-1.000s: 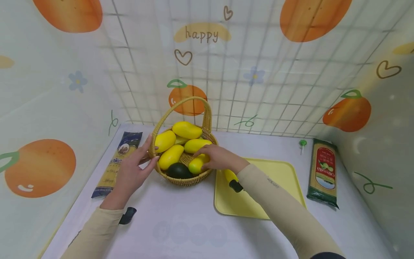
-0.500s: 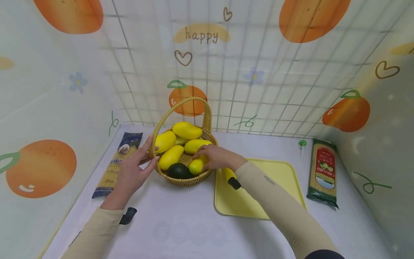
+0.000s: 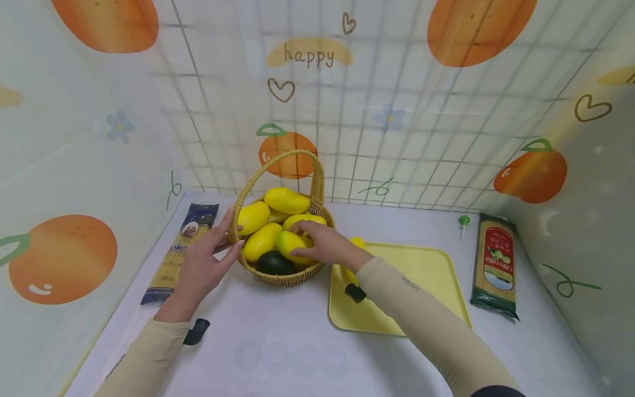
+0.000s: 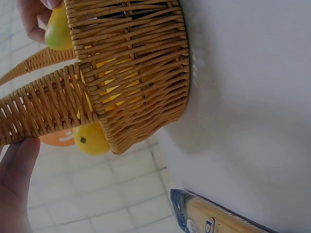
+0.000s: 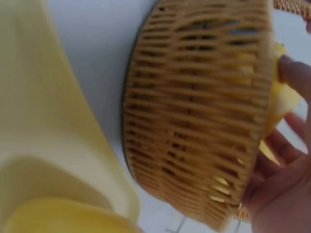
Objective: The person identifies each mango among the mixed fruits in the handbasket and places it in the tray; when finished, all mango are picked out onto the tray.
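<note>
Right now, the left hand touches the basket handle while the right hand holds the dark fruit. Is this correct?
Not quite: the head view shows the right hand holding a green-tipped yellow fruit, not the dark fruit. The left hand does touch the basket handle.

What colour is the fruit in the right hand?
The fruit is yellow with a greenish end, seen best in the head view.

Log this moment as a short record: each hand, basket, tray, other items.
Left hand: holds the handle at its base
Right hand: grips a green-tipped yellow fruit at the basket's opening
Basket: upright; contains yellow fruits and one dark fruit
Tray: yellow, another yellow fruit at its left side, partly hidden by the right arm
Other items: blue-ended packet, left; green-ended packet and lollipop, right
</note>
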Demonstrator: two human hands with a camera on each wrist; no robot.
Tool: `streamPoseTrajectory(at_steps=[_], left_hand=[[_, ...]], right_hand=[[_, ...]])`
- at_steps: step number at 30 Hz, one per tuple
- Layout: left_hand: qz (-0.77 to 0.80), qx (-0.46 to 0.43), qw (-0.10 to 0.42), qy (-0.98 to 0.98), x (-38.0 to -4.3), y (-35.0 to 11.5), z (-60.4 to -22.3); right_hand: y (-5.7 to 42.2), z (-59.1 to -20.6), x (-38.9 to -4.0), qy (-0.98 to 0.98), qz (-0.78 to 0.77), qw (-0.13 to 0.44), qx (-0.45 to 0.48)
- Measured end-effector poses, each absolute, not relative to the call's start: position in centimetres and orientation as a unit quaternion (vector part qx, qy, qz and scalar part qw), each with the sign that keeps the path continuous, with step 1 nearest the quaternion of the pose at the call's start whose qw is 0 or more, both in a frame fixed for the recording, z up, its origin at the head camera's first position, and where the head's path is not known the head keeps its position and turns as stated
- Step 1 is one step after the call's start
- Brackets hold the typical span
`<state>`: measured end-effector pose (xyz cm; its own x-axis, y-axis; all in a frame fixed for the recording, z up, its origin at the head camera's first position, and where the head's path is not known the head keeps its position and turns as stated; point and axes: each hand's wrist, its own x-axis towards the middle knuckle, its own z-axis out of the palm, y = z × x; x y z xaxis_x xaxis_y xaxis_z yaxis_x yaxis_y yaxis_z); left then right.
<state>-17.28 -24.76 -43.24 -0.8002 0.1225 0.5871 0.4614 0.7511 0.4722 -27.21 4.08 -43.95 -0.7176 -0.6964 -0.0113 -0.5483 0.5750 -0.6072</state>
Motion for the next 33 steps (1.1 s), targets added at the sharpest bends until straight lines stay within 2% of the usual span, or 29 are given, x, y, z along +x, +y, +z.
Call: streamPoseTrajectory(at_steps=[6, 14, 33], left_hand=[[-0.309, -0.167, 0.276, -0.895, -17.3, -24.8, -43.2], [-0.307, -0.167, 0.278, -0.895, -17.3, -24.9, -43.3], [-0.305, -0.169, 0.279, -0.895, -17.3, -24.8, -43.2]], right_hand=[[3.8, -44.1, -26.5, 0.883, -0.304, 0.117, -0.338], [4.8, -43.9, -26.2, 0.865, -0.312, 0.121, -0.374], [5.1, -43.6, -24.9, 0.860, -0.387, 0.059, -0.327]])
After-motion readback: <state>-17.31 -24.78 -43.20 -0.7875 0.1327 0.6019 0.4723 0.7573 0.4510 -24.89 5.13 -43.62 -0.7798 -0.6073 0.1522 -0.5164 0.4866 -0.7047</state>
